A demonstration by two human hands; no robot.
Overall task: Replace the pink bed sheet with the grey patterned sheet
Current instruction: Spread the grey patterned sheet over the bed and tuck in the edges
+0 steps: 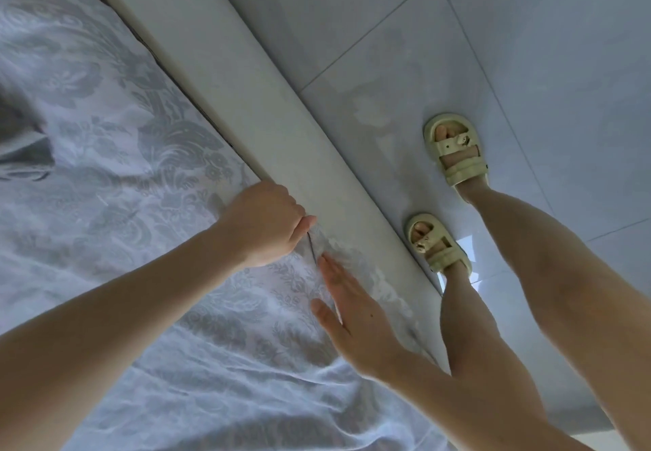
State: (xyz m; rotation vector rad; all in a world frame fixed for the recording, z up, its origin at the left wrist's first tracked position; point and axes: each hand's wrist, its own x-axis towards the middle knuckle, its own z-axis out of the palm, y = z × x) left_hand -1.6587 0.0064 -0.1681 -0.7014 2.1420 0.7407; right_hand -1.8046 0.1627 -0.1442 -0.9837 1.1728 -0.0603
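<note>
Pinches, apparently, the edge of the grey patterned sheet [105, 133], spread right up to the pale bed rail [218, 63], in curled fingers of the left hand [266, 223], presses the right hand [355, 320] flat on it just beside, fingers straight, open tiled floor [528, 45] beyond the rail.

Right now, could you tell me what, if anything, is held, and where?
The left hand grips the grey patterned sheet at its edge by the bed frame; the right hand lies flat on it.
</note>
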